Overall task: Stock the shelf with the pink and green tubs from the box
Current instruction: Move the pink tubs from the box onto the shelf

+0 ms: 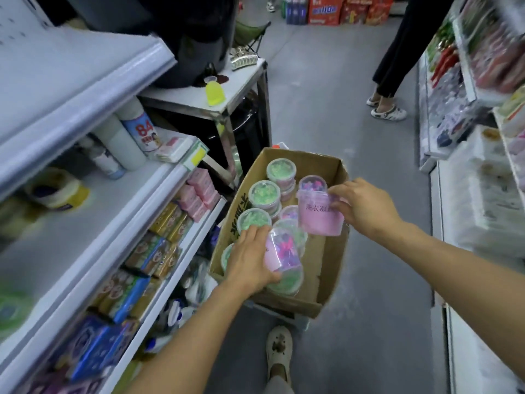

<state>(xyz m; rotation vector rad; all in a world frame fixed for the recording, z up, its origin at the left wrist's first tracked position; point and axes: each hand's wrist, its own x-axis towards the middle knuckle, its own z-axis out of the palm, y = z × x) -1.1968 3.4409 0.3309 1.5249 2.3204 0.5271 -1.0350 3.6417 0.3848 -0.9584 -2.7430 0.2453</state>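
Note:
An open cardboard box (331, 260) sits on the aisle floor, holding several green tubs (264, 194) with clear lids, stacked in its left half. My left hand (250, 260) grips a pink tub (281, 251) tilted on its side over the box's near end. My right hand (366, 206) grips a second pink tub (319, 214), upright, above the box's middle. The white shelf (85, 220) stands to the left, its middle board largely bare.
Bottles and a yellow-lidded tub sit on the shelf's back; soap boxes fill the lower tiers. A small metal table (241, 81) stands beyond the box. A person's legs (392, 66) are in the aisle ahead right. Shelving lines the right side. My shoe (279, 348) is below.

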